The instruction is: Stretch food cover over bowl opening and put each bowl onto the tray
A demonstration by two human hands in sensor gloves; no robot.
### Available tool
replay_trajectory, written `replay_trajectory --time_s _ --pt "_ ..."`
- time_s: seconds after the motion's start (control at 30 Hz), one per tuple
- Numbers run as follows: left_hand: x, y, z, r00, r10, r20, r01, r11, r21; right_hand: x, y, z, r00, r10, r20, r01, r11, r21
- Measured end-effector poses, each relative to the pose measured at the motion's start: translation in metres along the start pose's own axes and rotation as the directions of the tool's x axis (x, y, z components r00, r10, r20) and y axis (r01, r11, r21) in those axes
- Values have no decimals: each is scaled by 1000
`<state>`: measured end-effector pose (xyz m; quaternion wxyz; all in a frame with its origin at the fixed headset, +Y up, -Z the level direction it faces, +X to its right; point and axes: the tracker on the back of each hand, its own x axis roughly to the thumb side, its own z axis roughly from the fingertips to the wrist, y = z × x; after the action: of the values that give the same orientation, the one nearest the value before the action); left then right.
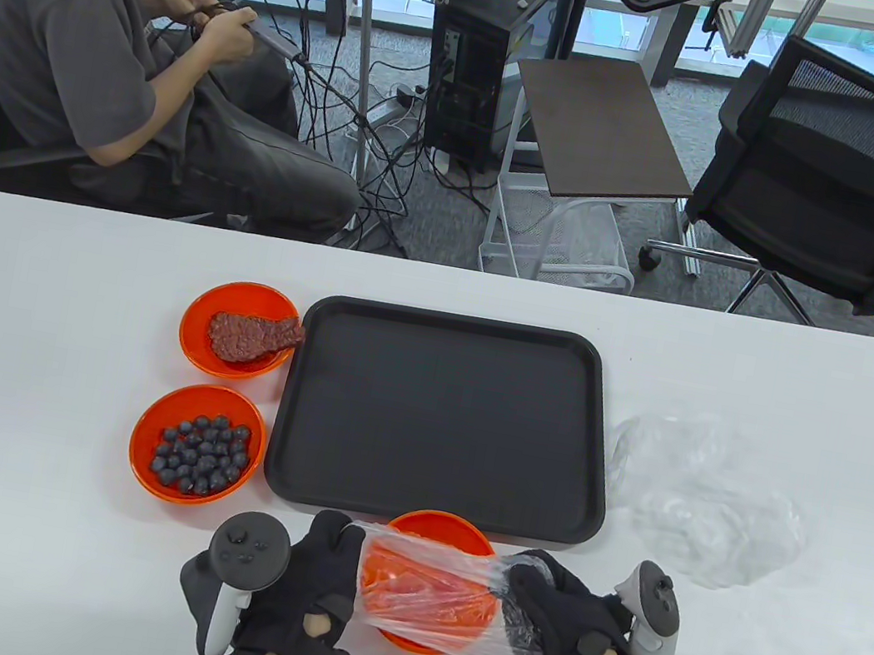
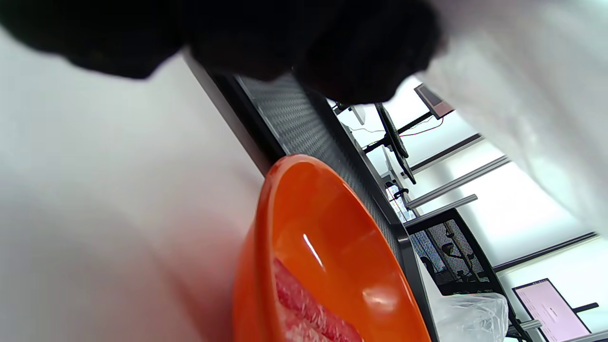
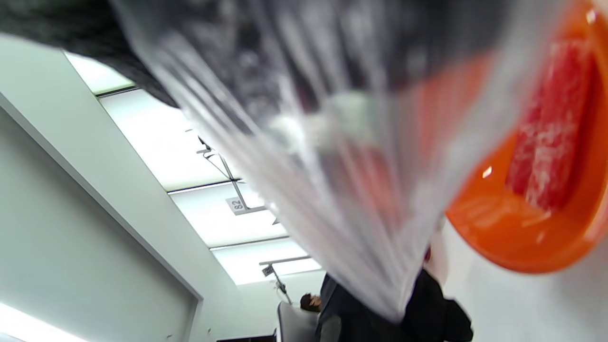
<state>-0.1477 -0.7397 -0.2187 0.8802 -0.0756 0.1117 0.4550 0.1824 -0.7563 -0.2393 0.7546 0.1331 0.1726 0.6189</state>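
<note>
Fingers of left hand (image 1: 311, 584) and right hand (image 1: 561, 628) pinch cover (image 1: 428, 592), stretched taut above bowl (image 1: 438, 539) at tray's (image 1: 461, 332) six o'clock. Film thin, clingy, tear-prone; best gripped at rim edges. Bowl light, rigid.

white table (image 1: 14, 523) carries black tray (image 1: 430, 512), three orange bowls (image 1: 197, 442), loose covers (image 1: 710, 502).

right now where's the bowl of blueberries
In the table view, the orange bowl of blueberries sits on the white table just left of the black tray, nearer the person than the orange bowl holding meat.
</note>
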Motion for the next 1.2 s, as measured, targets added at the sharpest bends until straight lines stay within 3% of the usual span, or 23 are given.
replay_trajectory --time_s 0.13,0.23,0.33,0.57,0.7,0.83,1.2 --pt "-2 -1 2 999 -47 -26 47 999 1 10 -5 10 973 231 -27 -231 946 -227" --pt "-5 -3 7 995 -92 -37 92 996 -5 15 -3 14 898 435 -70 -433 844 -317" --pt "-7 -6 10 988 -150 -48 151 989 8 17 5 16 838 539 -88 -534 773 -343" --pt "-9 -20 16 951 -304 -57 305 952 10 18 24 19 479 857 -187 -846 395 -357" --pt "-11 -26 18 934 -354 -56 355 935 18 12 27 15 373 899 -230 -898 287 -332" --pt "-11 -30 17 918 -394 -48 396 918 30 4 27 9 314 916 -251 -922 230 -312" --pt "-16 -36 13 909 -416 -25 416 909 28 -11 23 -4 283 909 -307 -944 209 -254"
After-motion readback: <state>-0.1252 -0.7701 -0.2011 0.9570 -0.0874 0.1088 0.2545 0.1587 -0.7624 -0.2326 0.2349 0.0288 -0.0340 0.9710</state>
